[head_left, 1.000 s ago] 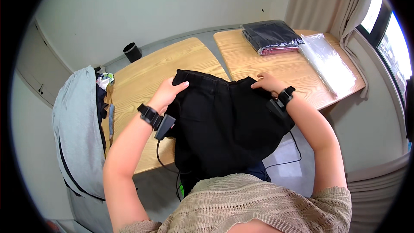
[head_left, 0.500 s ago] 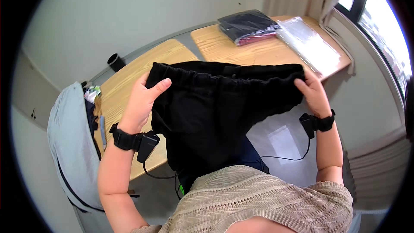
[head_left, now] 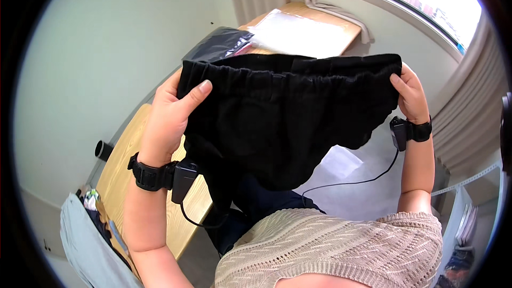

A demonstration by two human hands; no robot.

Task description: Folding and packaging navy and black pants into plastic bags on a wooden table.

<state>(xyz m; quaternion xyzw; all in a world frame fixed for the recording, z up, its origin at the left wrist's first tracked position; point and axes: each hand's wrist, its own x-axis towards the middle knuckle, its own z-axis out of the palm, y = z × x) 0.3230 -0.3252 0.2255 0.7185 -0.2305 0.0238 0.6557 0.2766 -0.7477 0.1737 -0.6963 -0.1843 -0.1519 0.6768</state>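
Observation:
A pair of black trousers [head_left: 277,122] with a gathered elastic waistband hangs in front of me, held up by both ends of the waist. At the left end, my left hand [head_left: 172,114] is closed on the waistband, thumb on the near side. My right hand [head_left: 412,93] pinches the right end of the waistband, its thumb also toward me. The waist is spread wide, and its back edge shows behind the gathered front. Below, the legs hang in folds, dark against my dark lower clothing, so their ends are hard to make out.
Behind the trousers, a wooden table [head_left: 349,34] bears a clear plastic bag [head_left: 298,32] and dark packaged clothing [head_left: 221,42]. Another wooden table [head_left: 120,173] stands at left, near a black bin [head_left: 103,150] and a grey-blue cloth [head_left: 88,245]. A shelf [head_left: 460,202] stands at lower right.
The view has turned to the right, bringing the shelf into sight. Both hands still hold the trousers, now raised, with the waistband drawn wider and its right end higher.

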